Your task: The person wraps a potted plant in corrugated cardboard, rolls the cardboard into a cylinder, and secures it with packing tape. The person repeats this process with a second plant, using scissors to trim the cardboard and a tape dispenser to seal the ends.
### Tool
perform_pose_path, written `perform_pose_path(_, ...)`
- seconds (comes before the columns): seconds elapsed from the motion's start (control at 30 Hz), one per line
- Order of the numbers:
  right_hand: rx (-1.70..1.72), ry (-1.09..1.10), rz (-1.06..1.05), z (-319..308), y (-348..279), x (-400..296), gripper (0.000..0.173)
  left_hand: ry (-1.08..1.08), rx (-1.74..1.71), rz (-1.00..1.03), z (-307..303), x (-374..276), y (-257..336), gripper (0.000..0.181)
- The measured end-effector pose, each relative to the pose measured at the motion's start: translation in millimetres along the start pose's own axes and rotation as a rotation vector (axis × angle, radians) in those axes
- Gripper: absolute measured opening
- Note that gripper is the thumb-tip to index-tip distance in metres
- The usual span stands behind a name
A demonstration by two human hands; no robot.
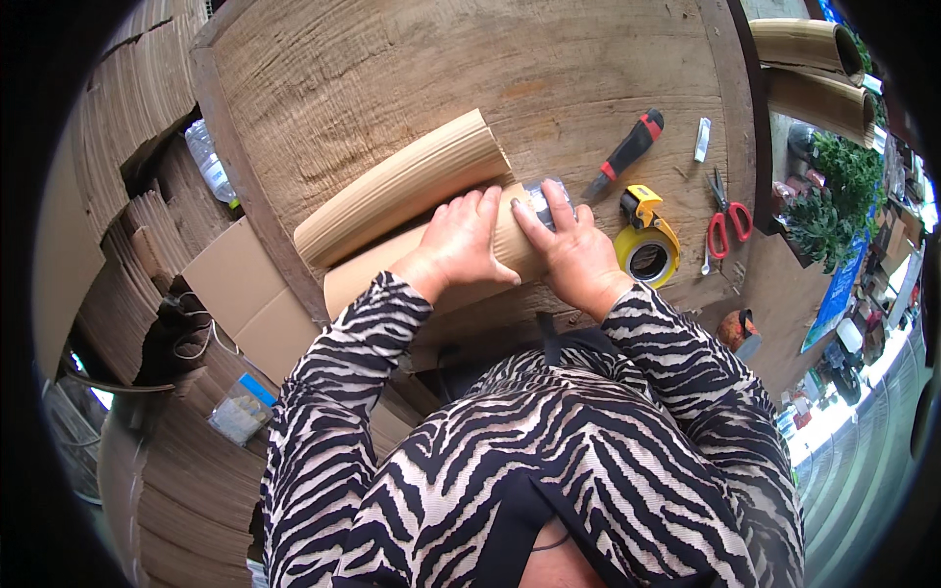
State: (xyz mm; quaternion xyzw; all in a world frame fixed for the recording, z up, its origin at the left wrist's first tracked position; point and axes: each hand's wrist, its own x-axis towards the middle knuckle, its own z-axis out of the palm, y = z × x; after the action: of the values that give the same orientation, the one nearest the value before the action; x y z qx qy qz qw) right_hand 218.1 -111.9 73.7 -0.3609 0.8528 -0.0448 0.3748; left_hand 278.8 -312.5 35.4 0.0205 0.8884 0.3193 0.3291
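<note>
A sheet of brown corrugated cardboard is curled on the wooden table, with its ribbed far part (412, 180) standing up as a curve beside the near rolled part (382, 268). My left hand (467, 239) lies over the near roll, fingers on its top and thumb towards me. At the right end of that roll, my right hand (577, 246) grips the cardboard and a clear plastic object (548, 202), perhaps a bottle, which protrudes from it. Most of the clear object is hidden by cardboard and fingers.
On the table (478, 59), right of my hands, lie a red-and-black utility knife (628, 151), a yellow tape dispenser (650, 235), red-handled scissors (728, 213) and a small white strip (703, 140). Cardboard stacks (147, 88) and a plastic bottle (211, 165) are left; two cardboard tubes (805, 48) sit right.
</note>
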Motion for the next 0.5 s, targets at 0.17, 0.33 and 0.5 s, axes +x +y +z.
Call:
perform_pose_path(0.17, 0.244, 0.031, -0.046, -20.1, 16.5, 13.3, 0.114, -0.106, -0.151, -0.008, -13.0, 18.7, -25.9, 0.122)
perform_pose_path(0.33, 0.736, 0.207, 0.052, 38.3, 45.2, 6.5, 0.132, -0.151, -0.212, 0.015, -23.4, 26.7, -29.5, 0.12)
perform_pose_path(0.5, 0.838, 0.197, 0.021, 57.0, 43.3, -17.5, 0.13, -0.178, -0.281, -0.014, 1.0, 10.1, -15.8, 0.12)
